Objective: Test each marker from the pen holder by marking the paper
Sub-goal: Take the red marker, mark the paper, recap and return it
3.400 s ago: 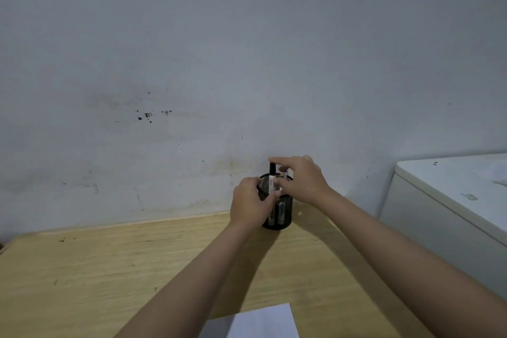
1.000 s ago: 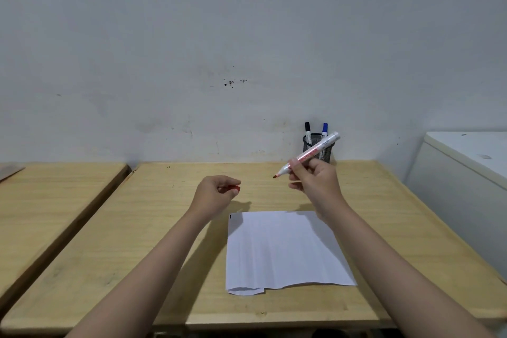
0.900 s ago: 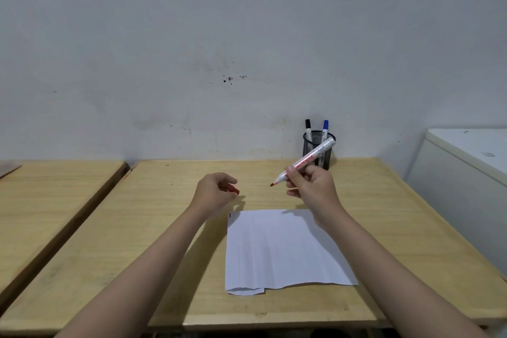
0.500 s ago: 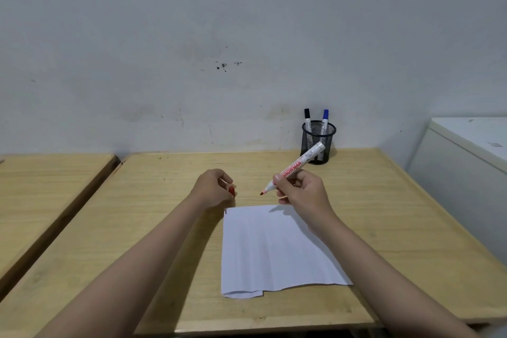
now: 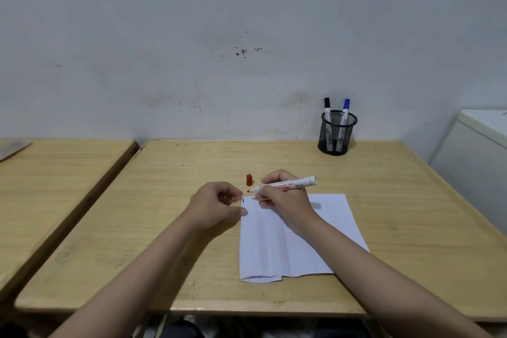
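Our right hand (image 5: 285, 202) is clenched around the white-barrelled marker with red lettering and an exposed red tip (image 5: 284, 185), pinching it between thumb and fingers so that the barrel lies nearly level, tip pointing left and hovering just above the upper left corner of the sheet; the forearm runs back toward us across the lower right of the paper, wrist bent slightly down. Our left hand (image 5: 216, 207) holds nothing; its fingers are loosely curled, the thumb tip resting at the left edge of the sheet, the forearm stretching diagonally back to the lower left. Just beyond the two hands the small red marker cap (image 5: 249, 180) stands upright on the wood, close to the marker's tip but apart from it. The white rectangular sheet of paper (image 5: 277, 250) lies flat on the light wooden table (image 5: 397, 214), its near edge folded under; a short dark stroke (image 5: 243, 200) shows at its top left corner. Farther off, at the table's back right by the grey wall (image 5: 192, 35), stands the black wire-mesh pen holder (image 5: 337, 134), with a black-capped marker (image 5: 327, 110) and a blue-capped marker (image 5: 345, 110) upright in it. A second wooden table (image 5: 55, 167) sits to the left; a white cabinet (image 5: 482, 145) to the right.
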Demonstrator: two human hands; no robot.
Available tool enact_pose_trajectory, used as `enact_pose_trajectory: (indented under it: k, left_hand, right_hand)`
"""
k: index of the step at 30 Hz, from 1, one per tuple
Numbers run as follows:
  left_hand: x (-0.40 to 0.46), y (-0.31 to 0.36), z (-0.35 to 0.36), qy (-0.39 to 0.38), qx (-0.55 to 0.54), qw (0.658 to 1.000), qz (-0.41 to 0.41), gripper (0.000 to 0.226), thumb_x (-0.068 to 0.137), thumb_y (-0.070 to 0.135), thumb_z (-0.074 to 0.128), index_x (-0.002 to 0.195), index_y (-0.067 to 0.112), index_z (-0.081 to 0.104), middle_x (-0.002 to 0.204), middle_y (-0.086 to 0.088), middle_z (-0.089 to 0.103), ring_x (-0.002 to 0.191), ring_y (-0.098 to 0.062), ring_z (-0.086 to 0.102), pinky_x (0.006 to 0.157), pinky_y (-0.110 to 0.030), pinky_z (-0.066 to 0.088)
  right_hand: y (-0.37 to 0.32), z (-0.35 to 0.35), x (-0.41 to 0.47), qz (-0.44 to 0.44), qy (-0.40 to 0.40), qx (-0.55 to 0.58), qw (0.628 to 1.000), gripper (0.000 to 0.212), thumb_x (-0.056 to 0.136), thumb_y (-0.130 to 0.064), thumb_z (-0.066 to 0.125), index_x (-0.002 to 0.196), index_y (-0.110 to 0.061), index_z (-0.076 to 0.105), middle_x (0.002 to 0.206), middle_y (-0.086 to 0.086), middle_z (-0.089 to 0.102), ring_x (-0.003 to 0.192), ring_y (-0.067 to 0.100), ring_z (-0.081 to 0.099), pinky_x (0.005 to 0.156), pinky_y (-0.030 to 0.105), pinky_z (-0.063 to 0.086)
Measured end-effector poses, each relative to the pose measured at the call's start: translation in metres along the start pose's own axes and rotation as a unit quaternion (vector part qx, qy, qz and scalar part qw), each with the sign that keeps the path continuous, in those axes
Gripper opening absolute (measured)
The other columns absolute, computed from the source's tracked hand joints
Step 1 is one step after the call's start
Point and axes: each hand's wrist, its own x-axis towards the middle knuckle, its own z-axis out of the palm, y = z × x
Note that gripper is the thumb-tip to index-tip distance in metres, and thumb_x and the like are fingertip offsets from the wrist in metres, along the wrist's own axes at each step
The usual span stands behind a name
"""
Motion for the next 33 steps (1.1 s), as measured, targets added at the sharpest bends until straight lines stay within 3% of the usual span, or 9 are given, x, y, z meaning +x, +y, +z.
enact_pose_trajectory:
  k: [3,7,10,13,17,33]
  left_hand:
    - [-0.001,-0.004,0.002,0.003,0.038,0.999,-0.005,0.037,0.039,0.059,0.075,0.073,0.046,0.066,0.081,0.010,0.071,0.080,-0.009,0.063,0.095,-0.048,0.045]
    - [-0.002,0.000,0.002,0.010,0.078,0.997,0.016,0.024,0.057,0.044,0.082,0.066,0.048,0.060,0.087,0.008,0.069,0.085,-0.008,0.060,0.100,-0.046,0.036]
    - [-0.001,-0.003,0.001,0.011,0.097,0.995,0.032,0.021,0.062,0.045,0.080,0.073,0.046,0.062,0.094,0.003,0.067,0.089,-0.006,0.056,0.093,-0.039,0.032]
    - [0.002,-0.010,0.001,-0.001,0.109,0.993,0.034,0.029,0.060,0.052,0.078,0.084,0.043,0.065,0.088,0.005,0.060,0.088,-0.005,0.053,0.083,-0.036,0.027]
    - [0.005,-0.012,0.001,-0.003,0.103,0.994,0.032,0.033,0.057,0.055,0.078,0.084,0.042,0.065,0.085,0.009,0.058,0.084,-0.004,0.053,0.086,-0.039,0.031]
    - [0.004,-0.014,0.001,0.001,0.102,0.994,0.045,0.032,0.061,0.055,0.076,0.089,0.043,0.066,0.096,0.006,0.056,0.089,-0.003,0.052,0.096,-0.042,0.032]
  right_hand:
    - [0.011,0.003,0.000,0.002,-0.004,-0.013,1.000,0.012,0.060,-0.009,0.072,0.064,-0.019,0.066,0.078,0.016,0.068,0.076,0.028,0.067,0.071,0.038,0.054]
    - [0.019,0.003,0.001,-0.018,-0.002,-0.033,0.999,0.011,0.062,-0.016,0.077,0.064,-0.017,0.066,0.077,0.013,0.069,0.072,0.026,0.065,0.071,0.038,0.054]
    - [0.021,0.003,0.001,-0.023,0.001,-0.058,0.998,0.013,0.059,-0.024,0.076,0.065,-0.017,0.066,0.079,0.015,0.070,0.072,0.027,0.067,0.077,0.050,0.056]
    - [0.023,0.003,-0.001,-0.023,0.001,-0.093,0.995,0.014,0.060,-0.026,0.076,0.068,-0.018,0.068,0.081,0.017,0.072,0.072,0.025,0.067,0.079,0.056,0.056]
    - [0.024,0.003,-0.001,-0.016,0.006,-0.122,0.992,0.014,0.061,-0.030,0.077,0.070,-0.020,0.071,0.080,0.004,0.074,0.077,0.027,0.071,0.078,0.056,0.058]
    - [0.026,0.002,0.002,-0.017,0.005,-0.198,0.980,0.022,0.062,-0.043,0.075,0.076,-0.028,0.072,0.080,-0.009,0.074,0.080,0.019,0.071,0.073,0.053,0.059]
